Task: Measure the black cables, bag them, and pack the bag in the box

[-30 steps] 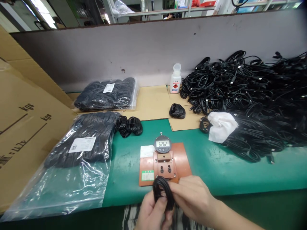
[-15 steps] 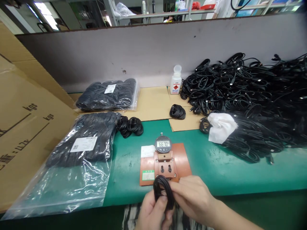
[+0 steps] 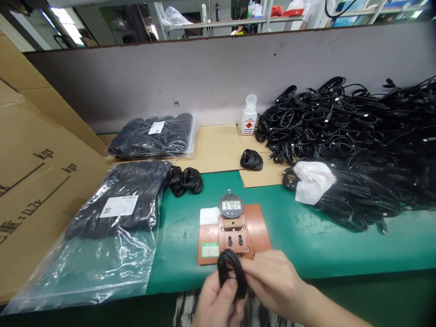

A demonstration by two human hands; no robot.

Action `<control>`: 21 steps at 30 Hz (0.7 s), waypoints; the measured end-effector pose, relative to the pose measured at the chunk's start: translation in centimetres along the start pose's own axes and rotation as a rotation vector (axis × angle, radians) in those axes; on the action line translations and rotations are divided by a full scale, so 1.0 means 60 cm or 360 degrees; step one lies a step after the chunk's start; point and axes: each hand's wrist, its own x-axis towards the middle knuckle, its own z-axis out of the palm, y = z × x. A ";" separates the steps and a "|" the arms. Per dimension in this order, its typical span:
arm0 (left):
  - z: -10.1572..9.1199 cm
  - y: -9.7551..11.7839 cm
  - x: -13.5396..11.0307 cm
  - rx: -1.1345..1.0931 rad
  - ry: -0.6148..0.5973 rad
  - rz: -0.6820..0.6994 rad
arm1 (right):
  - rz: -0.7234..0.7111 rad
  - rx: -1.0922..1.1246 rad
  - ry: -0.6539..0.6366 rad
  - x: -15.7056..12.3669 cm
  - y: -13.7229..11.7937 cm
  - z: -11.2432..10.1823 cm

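A small coil of black cable [image 3: 231, 271] is held at the bench's near edge by both my hands. My left hand [image 3: 218, 302] grips it from below with the thumb over the loops. My right hand [image 3: 274, 284] pinches the coil's right side with closed fingers. Just beyond the coil sits a brown test fixture [image 3: 235, 234] with two slots and a round digital gauge [image 3: 231, 205] reading 6.701. The cable's end seems to reach the fixture's near edge, though the coil hides it.
A large heap of black cables [image 3: 354, 145] fills the right with a white cloth [image 3: 313, 180] on it. Two clear bags of coiled cables [image 3: 119, 204] lie left, beside a cardboard box [image 3: 30, 181]. Loose coils [image 3: 185, 179] and a white bottle [image 3: 249, 117] stand behind.
The gauge reading rose from 6.262 to 6.670 to 6.701. My hands and the coil stayed almost still.
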 end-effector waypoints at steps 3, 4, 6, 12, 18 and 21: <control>0.001 0.001 -0.001 -0.0008 0.0021 -0.0017 | 0.0013 0.0012 -0.0016 -0.002 0.002 0.001; 0.002 0.002 -0.001 -0.0009 0.0023 -0.0019 | 0.0015 0.0017 -0.0015 -0.003 0.002 0.002; 0.002 0.002 -0.001 -0.0014 0.0028 -0.0019 | 0.0013 0.0021 -0.0004 -0.003 0.003 0.003; 0.000 0.000 0.001 -0.0006 0.0006 0.0016 | 0.0024 0.0060 -0.0002 -0.006 0.002 0.005; 0.005 0.006 0.003 0.0025 -0.0046 0.0109 | 0.0010 0.0090 0.0037 -0.002 0.003 0.008; 0.007 0.009 0.001 0.0032 -0.0053 0.0136 | -0.0025 0.0094 0.0062 0.002 0.001 0.004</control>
